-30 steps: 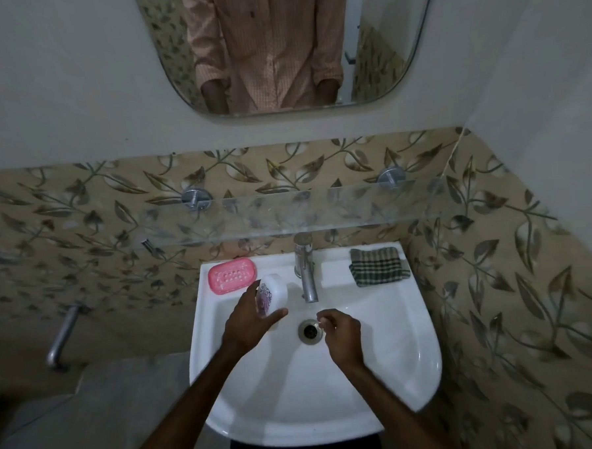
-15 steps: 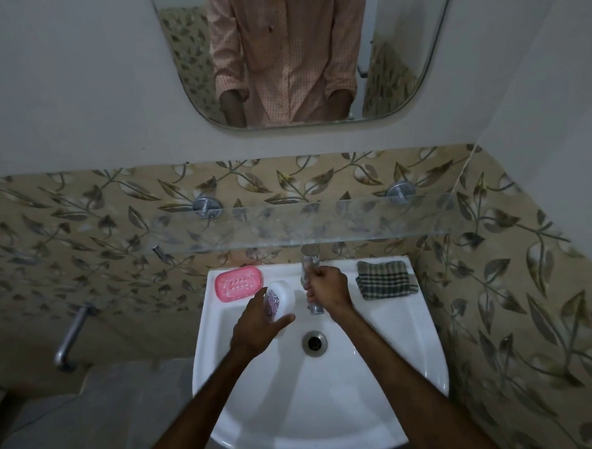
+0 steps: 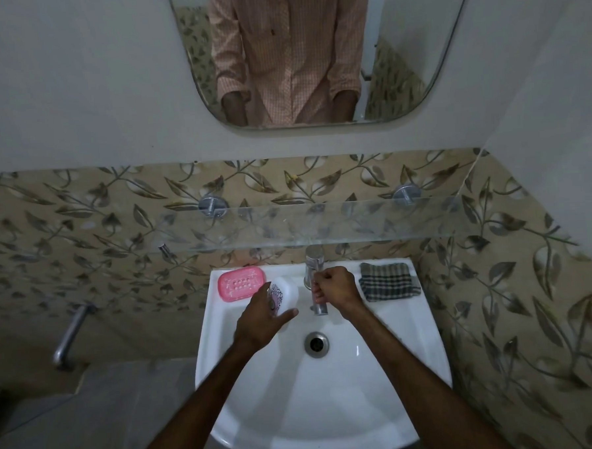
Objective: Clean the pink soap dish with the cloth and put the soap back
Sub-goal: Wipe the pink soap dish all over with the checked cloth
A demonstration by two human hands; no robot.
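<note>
The pink soap dish (image 3: 241, 282) lies flat on the back left ledge of the white sink (image 3: 366, 409), with nothing in it. My left hand (image 3: 262, 320) holds the white soap (image 3: 286, 295) upright over the basin, just right of the dish. My right hand (image 3: 335, 287) is closed around the steel tap (image 3: 314, 257) at the sink's back centre. The folded checked cloth (image 3: 388, 281) rests on the back right ledge, right of my right hand.
A glass shelf (image 3: 322, 223) juts out from the leaf-patterned tiles just above the tap. A mirror (image 3: 313, 51) hangs higher up. The drain (image 3: 316, 343) sits mid-basin. A metal pipe (image 3: 69, 335) sticks out of the wall at the left.
My right hand has risen from near the drain to the tap and closed on it. The left hand has kept the soap in about the same place.
</note>
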